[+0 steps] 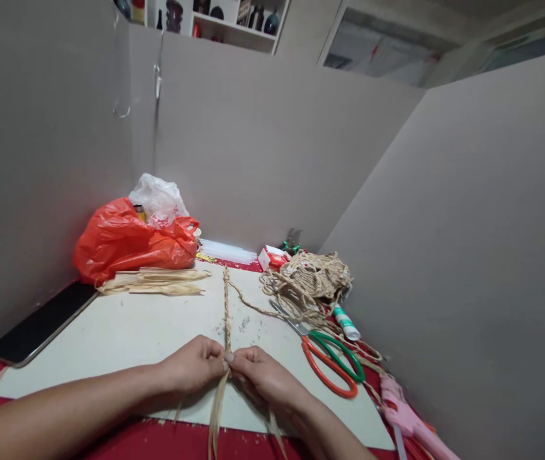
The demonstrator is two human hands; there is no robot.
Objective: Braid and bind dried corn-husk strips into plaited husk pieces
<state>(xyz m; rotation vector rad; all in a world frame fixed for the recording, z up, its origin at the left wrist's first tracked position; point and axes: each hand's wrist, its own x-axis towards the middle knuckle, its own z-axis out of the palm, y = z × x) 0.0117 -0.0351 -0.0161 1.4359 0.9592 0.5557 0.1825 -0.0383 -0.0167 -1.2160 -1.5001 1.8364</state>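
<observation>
Head view: a thin tan fibre braid (227,313) is pinched by left hand (194,365) and right hand (266,378), gripped part hidden; its long axis is pointed away beyond them, pale strands (216,410) cropped below.

No text, brand or number legible. White plastic bag (157,195), far left: red printed marks low on its front, characters not resolved. Red-and-white box (272,258), far side, right of centre: any print too small to read. Green-and-white tube (346,322), right: any lettering likewise unreadable.
</observation>
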